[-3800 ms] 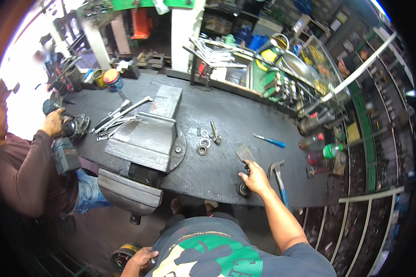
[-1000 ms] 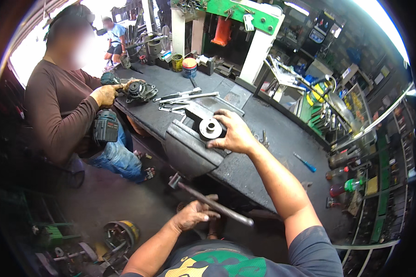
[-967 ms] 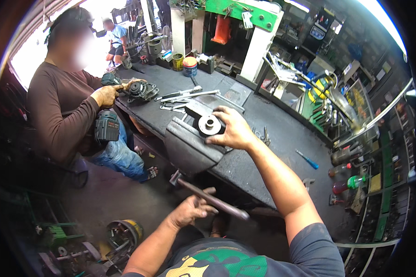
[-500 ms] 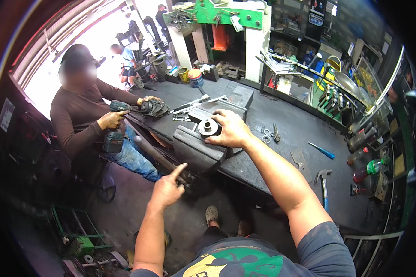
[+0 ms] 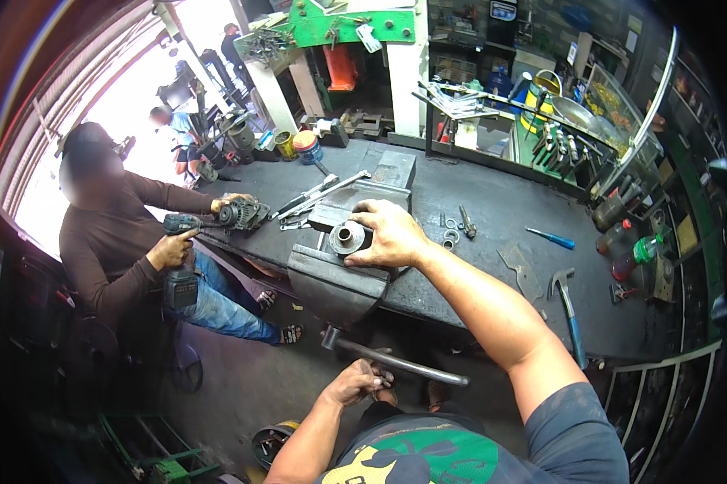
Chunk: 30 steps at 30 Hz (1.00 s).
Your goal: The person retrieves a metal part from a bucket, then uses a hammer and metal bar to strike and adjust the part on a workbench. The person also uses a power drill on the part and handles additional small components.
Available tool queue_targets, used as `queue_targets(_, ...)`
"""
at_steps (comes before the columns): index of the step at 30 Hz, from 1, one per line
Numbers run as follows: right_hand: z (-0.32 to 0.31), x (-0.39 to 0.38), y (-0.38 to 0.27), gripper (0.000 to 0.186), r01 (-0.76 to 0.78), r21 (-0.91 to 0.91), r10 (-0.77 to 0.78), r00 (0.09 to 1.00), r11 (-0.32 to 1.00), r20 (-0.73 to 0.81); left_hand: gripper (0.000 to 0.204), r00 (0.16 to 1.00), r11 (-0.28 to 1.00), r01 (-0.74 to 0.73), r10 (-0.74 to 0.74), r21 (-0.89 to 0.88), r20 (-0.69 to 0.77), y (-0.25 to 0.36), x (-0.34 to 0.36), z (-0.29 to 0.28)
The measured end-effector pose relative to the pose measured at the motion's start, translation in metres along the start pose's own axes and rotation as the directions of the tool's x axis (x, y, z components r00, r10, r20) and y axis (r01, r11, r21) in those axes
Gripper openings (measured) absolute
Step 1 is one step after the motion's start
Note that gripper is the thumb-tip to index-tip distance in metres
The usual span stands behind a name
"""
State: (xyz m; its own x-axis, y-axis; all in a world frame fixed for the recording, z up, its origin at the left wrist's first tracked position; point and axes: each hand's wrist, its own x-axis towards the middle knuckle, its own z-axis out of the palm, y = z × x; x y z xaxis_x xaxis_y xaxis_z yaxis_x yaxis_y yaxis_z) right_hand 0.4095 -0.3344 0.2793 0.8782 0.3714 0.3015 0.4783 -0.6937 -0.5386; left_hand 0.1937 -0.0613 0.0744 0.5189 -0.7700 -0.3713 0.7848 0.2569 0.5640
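A round metal part (image 5: 348, 237) with a raised hollow collar sits at the jaws of the bench vise (image 5: 337, 278). My right hand (image 5: 392, 234) grips it from the right, thumb at the near side and fingers over the far side. Below the vise, its long steel handle (image 5: 412, 367) slants down to the right. My left hand (image 5: 359, 382) is at this bar, fingers curled, and a fingertip seems to show beyond it. The exact contact is partly hidden. Whether the jaws press on the round part is not plain.
At left a co-worker (image 5: 113, 218) holds a cordless drill (image 5: 182, 266) against an alternator (image 5: 242, 213). Wrenches (image 5: 319, 195) lie behind the vise. Rings (image 5: 451, 235), a bolt (image 5: 467, 221), a screwdriver (image 5: 551, 237) and a hammer (image 5: 569, 315) lie to its right.
My left hand has moved right and down, from a pointing finger to curled fingers. The vise handle has swung to point right. My right hand still holds the round part; the view has shifted.
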Motion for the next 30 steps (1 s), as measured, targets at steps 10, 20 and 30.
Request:
queue_targets(10, 0.007, 0.011, -0.015, 0.071, 0.053, -0.066, -0.055, 0.998, 0.996, -0.043, 0.070, 0.839, 0.653, 0.266, 0.205, 0.709, -0.504, 0.065, -0.082, 0.003)
queue_targets(20, 0.004, 0.003, -0.017, 0.072, -0.008, 0.051, 0.011, 0.999, 0.999, -0.051, 0.057, 0.642, 0.846, 0.228, 0.242, 0.482, -0.728, -0.002, -0.103, -0.009)
queue_targets(30, 0.005, 0.002, -0.007, 0.077, -0.041, 0.121, 0.047, 0.998, 0.992, -0.040, 0.049, 0.440, 0.781, -0.145, 0.600, 0.607, -0.668, 0.036, -0.074, 0.020)
